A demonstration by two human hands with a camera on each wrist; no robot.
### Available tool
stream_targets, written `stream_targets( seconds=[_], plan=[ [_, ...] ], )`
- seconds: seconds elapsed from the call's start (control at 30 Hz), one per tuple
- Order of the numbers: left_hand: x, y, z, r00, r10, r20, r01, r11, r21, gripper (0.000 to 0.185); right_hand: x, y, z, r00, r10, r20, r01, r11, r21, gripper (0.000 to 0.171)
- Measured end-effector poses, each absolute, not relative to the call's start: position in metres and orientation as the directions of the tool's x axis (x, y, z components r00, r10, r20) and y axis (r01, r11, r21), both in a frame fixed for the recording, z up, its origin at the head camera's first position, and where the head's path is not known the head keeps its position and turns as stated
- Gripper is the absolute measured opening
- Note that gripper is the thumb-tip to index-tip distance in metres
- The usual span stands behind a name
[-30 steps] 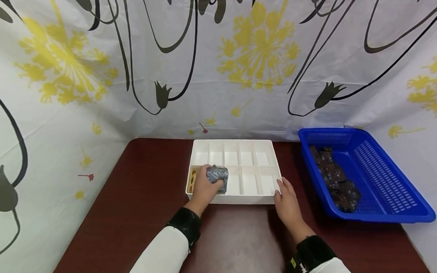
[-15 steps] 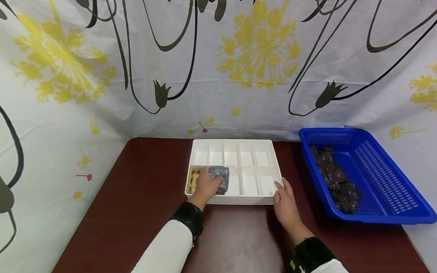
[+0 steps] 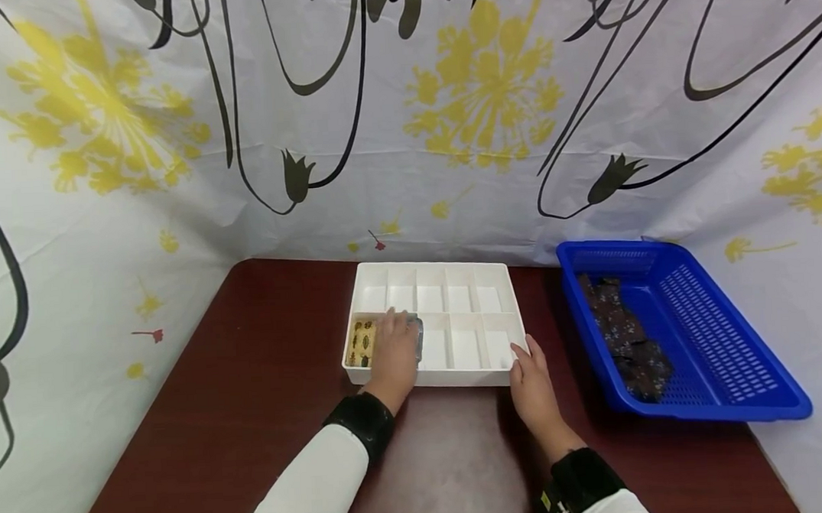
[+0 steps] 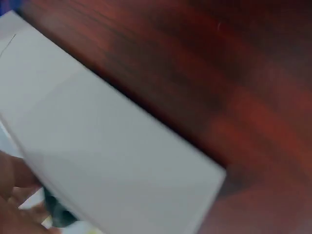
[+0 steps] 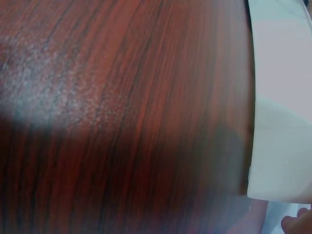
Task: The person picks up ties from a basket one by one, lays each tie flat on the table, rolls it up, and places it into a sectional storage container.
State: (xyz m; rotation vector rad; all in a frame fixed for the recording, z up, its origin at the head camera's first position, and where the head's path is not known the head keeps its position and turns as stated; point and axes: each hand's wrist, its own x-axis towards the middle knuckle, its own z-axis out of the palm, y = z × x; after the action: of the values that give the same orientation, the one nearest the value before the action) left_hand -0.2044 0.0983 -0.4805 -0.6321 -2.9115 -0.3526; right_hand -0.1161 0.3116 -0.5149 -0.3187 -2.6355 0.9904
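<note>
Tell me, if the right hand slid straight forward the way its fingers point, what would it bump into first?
Probably the white tray. The right hand lies on the table, fingertips already at the tray's near right corner, so it would likely push that wall first. Whether they touch yet is unclear.

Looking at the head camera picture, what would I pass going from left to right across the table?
Yellow patterned bundle in the tray's near-left compartment → left hand pressing a grey bundle into the next compartment → white divided tray → right hand at the tray's near-right corner → blue basket with dark cloth.
</note>
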Motion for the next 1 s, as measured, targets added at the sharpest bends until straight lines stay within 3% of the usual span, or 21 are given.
stream_targets(
  seconds=[0.1,0.33,0.73,1.0],
  plan=[
    [-0.2,0.103,-0.479,-0.873,0.465,0.147,0.483,0.866,0.127,0.038,-0.116,0.312,-0.516,-0.922,0.31,0.233,0.08,0.74,-0.667,0.035],
    [-0.211,0.1,-0.485,-0.884,0.465,0.05,0.45,0.815,0.365,0.05,-0.116,0.313,-0.516,-0.927,0.31,0.212,0.089,0.729,-0.679,0.036],
    [-0.222,0.101,-0.481,-0.847,0.507,-0.161,0.375,0.784,0.495,0.058,-0.11,0.315,-0.517,-0.905,0.31,0.292,0.045,0.751,-0.659,0.034],
    [-0.221,0.099,-0.485,-0.842,0.497,-0.21,0.371,0.816,0.442,0.054,-0.107,0.315,-0.494,-0.95,0.294,0.105,0.156,0.738,-0.657,0.042]
  ],
)
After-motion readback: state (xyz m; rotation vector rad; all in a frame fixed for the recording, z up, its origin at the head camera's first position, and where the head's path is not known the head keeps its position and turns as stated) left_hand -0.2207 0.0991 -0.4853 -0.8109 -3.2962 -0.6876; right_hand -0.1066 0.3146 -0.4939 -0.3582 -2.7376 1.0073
